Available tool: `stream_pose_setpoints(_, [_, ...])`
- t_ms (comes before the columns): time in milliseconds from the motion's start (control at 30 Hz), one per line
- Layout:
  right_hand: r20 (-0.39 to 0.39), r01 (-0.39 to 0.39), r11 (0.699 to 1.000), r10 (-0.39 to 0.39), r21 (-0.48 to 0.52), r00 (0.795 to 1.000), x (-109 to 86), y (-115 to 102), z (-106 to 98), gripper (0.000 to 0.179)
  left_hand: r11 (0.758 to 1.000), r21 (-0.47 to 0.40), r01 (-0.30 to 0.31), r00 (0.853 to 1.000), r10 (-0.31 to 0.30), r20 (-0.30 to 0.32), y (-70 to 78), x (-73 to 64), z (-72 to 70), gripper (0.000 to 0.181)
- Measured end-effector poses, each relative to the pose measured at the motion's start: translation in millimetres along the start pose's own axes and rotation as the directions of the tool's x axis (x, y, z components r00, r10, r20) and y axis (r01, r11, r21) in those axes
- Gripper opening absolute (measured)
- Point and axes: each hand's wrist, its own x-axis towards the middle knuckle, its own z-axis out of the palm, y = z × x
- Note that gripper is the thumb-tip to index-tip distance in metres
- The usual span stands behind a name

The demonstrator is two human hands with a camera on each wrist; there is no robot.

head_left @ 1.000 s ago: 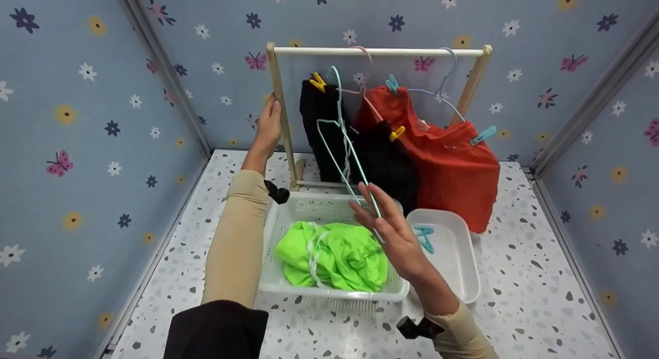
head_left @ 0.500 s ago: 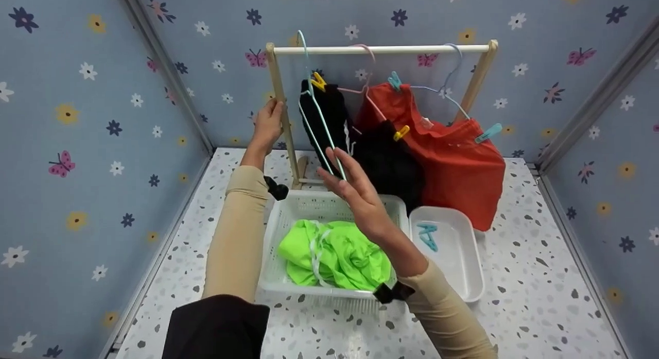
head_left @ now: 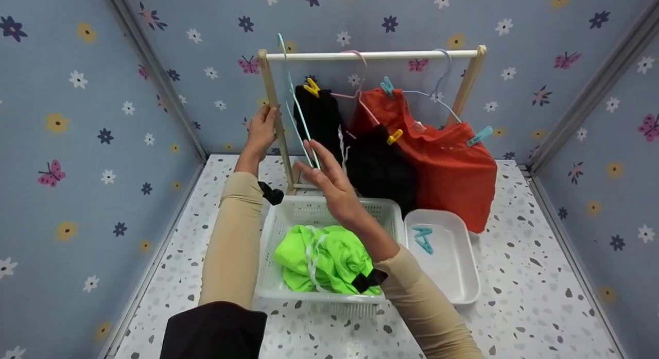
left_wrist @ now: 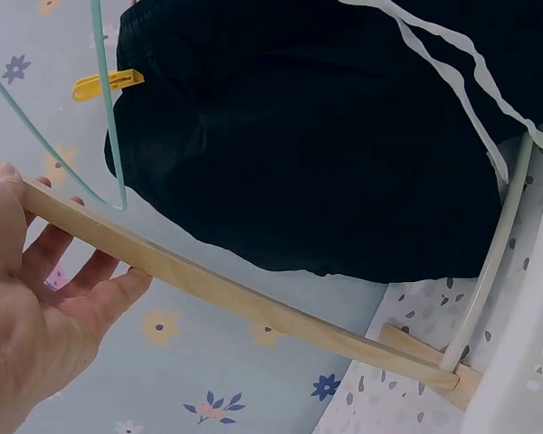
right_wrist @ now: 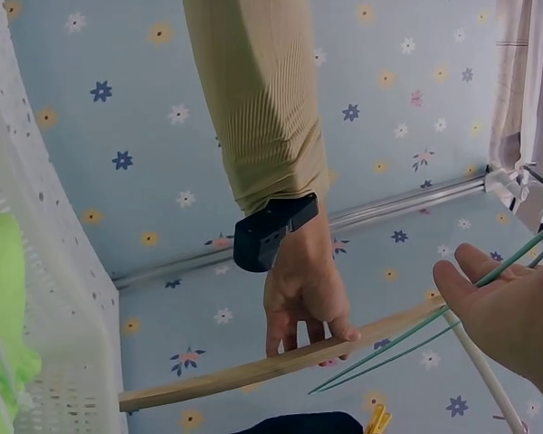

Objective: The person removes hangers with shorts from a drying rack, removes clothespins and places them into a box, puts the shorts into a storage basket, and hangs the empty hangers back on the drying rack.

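Observation:
With the left hand (head_left: 261, 133), the person grips the left wooden post (head_left: 282, 142) of a small clothes rack; in the left wrist view the fingers wrap round its edge. The right hand (head_left: 337, 191) holds a mint-green clothes hanger (head_left: 304, 119) by its lower end, between thumb and fingers. The hanger is bare and stands tilted. Its hook overlaps the left end of the white rod (head_left: 412, 55) in the head view. Just right of it, black trousers (head_left: 316, 112) hang from a pink hanger (head_left: 370, 107) with yellow clothespins (head_left: 395, 137).
A red garment (head_left: 448, 163) hangs from a blue hanger with blue clothespins on the rack's right side. In front stands a white basket (head_left: 263, 256) with a bright green garment (head_left: 329, 256) in it. Beside it, a white tray (head_left: 458, 266) holds blue clothespins (head_left: 423, 240).
The right hand has carried the mint-green hanger up and to the left, from in front of the black trousers to the rod's left end. The left hand has kept hold of the post.

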Motion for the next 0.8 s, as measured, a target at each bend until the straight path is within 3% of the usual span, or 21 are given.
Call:
stream_pose_setpoints(233, [-0.012,-0.038,0.999,0.038,-0.011,0.999,13.0,14.4,4.5,0.051,1.000,-0.017,0.017,1.000,-0.017,0.006,-0.9,0.1,-2.5,0.050])
stream_pose_setpoints(367, [-0.028,-0.062,0.998,0.061,-0.026,0.998,17.5,21.1,4.2,0.051,0.999,-0.041,0.021,1.000,-0.021,0.012,6.9,0.3,-2.3,0.048])
stream_pose_setpoints(567, [-0.040,-0.092,0.994,0.089,-0.055,0.995,13.4,38.0,1.2,0.049,0.999,-0.014,0.043,0.999,-0.042,0.028,24.4,-15.7,0.1,0.048])
stream_pose_setpoints(800, [-0.035,-0.122,0.991,0.120,-0.047,0.992,6.6,55.4,-0.9,0.050,0.999,-0.024,0.032,0.999,-0.032,0.024,22.0,-18.0,1.0,0.047])
